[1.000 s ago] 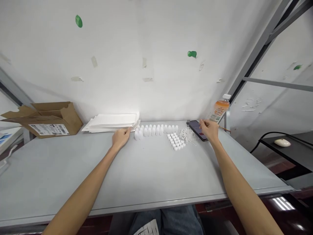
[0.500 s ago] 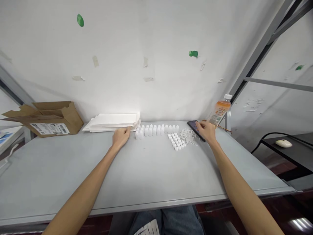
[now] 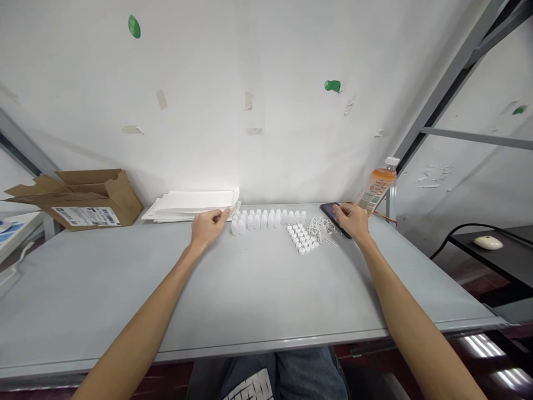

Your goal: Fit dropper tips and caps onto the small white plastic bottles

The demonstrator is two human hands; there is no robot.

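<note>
My left hand [image 3: 208, 226] is at the near right edge of the stack of white sheets [image 3: 191, 201], its thumb and fingers pressed together; whatever may be between them is too small to tell. To its right stand rows of small white bottles [image 3: 264, 220]. My right hand [image 3: 353, 219] is over the right side of a dark phone [image 3: 333, 212], fingers bent together, and what they hold, if anything, is hidden. Between the bottles and the phone are several white caps [image 3: 303, 240] in rows and a loose pile of small white pieces [image 3: 320, 226].
An open cardboard box [image 3: 91, 201] sits at the back left of the grey table [image 3: 250, 300]. Behind my right hand an orange drink bottle [image 3: 378, 183] leans beside the metal frame. A white mouse [image 3: 488, 243] rests on a dark surface at the far right.
My left thumb has risen, and the left fingers have shifted slightly right along the sheets' edge. The right hand stays by the phone. The view has shifted a little.
</note>
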